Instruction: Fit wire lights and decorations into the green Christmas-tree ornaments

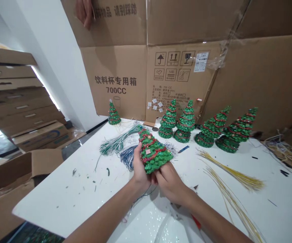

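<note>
Your left hand grips the miniature Christmas tree; your right hand seems tucked beneath, grip hidden. Squeezing hard could loosen its red garland.

Upper carton flap: Chinese print, legible portion "碎物品 请别踩踏".
Lower left carton panel: "饮料杯专用箱", with "700CC" beneath, above a printed cup outline.
Lower right carton panel: umbrella sign, double up-arrow sign and glass sign in the top row; "5层" in the row below; "700 CC" and "(PP)" in the specification lines, remainder only partly legible.
White label, same panel: print too small to read.
Small white stickers: markings illegible.
</note>
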`<state>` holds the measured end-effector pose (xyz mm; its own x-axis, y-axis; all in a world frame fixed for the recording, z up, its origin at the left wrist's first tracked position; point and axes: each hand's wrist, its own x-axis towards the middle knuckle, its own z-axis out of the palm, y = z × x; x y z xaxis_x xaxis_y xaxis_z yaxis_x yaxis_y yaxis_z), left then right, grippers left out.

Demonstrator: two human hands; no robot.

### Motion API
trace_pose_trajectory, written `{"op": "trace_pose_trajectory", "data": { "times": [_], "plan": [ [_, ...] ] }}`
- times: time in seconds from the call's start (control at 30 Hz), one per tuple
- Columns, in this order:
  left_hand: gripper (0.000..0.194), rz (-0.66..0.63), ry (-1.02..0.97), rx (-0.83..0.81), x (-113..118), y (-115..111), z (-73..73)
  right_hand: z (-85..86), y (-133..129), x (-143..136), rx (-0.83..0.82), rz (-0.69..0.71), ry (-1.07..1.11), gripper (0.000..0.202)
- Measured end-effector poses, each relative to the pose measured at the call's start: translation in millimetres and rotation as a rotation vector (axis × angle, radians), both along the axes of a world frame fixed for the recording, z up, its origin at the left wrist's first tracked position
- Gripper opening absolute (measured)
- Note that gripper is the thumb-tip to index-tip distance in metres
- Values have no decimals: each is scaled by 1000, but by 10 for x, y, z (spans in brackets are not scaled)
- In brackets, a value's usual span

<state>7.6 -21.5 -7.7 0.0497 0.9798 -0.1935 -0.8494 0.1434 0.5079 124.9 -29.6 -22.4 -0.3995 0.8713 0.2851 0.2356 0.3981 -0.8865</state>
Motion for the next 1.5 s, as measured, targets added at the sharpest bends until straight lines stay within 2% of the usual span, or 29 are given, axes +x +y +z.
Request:
{"op": "trace_pose_trajectory", "data": {
  "times": [0.13,0.3,0.4,0.53,0.63,0.8,0.9,1.07,1.2,1.33,1.5],
  "plan": [
    [52,-109,83,-48,-2,4,-1,-54,37,-92,-58,-35,104,28],
    [41,46,-14,15,81,10,76,-123,46,-263,-72,-190,265,19],
    [42,62,-40,25,156,-20,129,-121,4,-327,-29,-307,357,10],
    [42,49,-37,70,204,-83,142,-104,-80,-364,42,-423,449,10],
    [42,28,-40,87,199,-116,152,-112,-132,-382,81,-441,473,11],
    [44,-13,-68,92,186,-143,203,-145,-169,-403,109,-465,435,26],
    [43,-1,-75,66,172,-126,206,-118,-148,-383,118,-436,355,22],
    [40,82,-57,-6,88,-10,129,-9,-64,-326,103,-340,130,32],
    [51,31,-76,-71,37,65,67,61,-30,-300,122,-265,1,34],
    [47,89,-81,-80,46,81,97,141,-10,-243,133,-176,-85,33],
    [44,126,-37,-76,57,82,131,214,16,-157,140,-128,-137,31]
  ]
}}
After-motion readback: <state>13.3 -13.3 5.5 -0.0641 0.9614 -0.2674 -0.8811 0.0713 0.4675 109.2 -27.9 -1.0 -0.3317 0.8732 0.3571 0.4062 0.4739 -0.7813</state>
